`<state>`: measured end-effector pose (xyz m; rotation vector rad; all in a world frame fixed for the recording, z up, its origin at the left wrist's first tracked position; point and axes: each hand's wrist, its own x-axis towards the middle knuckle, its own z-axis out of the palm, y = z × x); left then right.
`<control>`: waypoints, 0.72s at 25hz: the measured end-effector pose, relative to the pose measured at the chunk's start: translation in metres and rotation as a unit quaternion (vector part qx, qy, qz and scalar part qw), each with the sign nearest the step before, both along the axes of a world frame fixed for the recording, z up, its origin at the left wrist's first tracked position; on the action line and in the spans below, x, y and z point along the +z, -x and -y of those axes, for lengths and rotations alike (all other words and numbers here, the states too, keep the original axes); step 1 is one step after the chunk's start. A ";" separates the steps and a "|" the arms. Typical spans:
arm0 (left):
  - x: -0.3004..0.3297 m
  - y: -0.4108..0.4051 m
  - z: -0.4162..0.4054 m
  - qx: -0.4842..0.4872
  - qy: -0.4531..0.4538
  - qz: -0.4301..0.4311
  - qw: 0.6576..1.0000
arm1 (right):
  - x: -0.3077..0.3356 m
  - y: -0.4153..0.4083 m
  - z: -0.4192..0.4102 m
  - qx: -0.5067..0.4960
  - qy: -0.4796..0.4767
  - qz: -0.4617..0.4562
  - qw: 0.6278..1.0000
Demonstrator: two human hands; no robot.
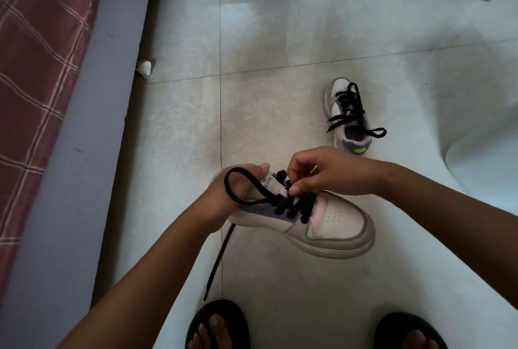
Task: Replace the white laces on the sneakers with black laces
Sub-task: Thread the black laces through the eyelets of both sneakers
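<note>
I see the left hand [224,197] gripping the heel end of the sneaker [322,225], held above the floor [266,40] with its toe pointing right, fingers curled round the collar and tongue. The right hand [316,172] pinches the black lace [291,205] at the top eyelets, one loop arcing over the left hand and a loose end hanging below the sneaker toward two black sandals [218,323]. Second sneaker [350,116], black-laced, sits on the floor beyond the held sneaker; bed [56,68] far to its left.

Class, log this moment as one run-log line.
left hand: holds sneaker | right hand: pinches black lace at top eyelets | second sneaker: black-laced, on floor
</note>
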<state>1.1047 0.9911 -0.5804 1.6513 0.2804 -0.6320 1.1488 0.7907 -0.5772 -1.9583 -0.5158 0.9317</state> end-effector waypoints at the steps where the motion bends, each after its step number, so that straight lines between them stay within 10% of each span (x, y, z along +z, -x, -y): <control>1: 0.001 0.000 0.000 -0.012 -0.003 0.007 1.000 | -0.001 -0.001 0.001 0.020 0.015 0.010 1.000; 8: 0.008 -0.003 -0.008 -0.023 -0.023 -0.020 0.999 | -0.004 -0.051 0.060 -0.047 0.327 0.230 0.915; 14: 0.017 -0.007 -0.009 -0.048 -0.031 -0.008 0.998 | -0.001 -0.058 0.097 -0.058 0.559 0.273 0.781; 18: 0.021 -0.006 -0.004 -0.061 -0.033 -0.004 0.998 | 0.009 -0.057 0.097 -0.048 0.597 0.181 0.780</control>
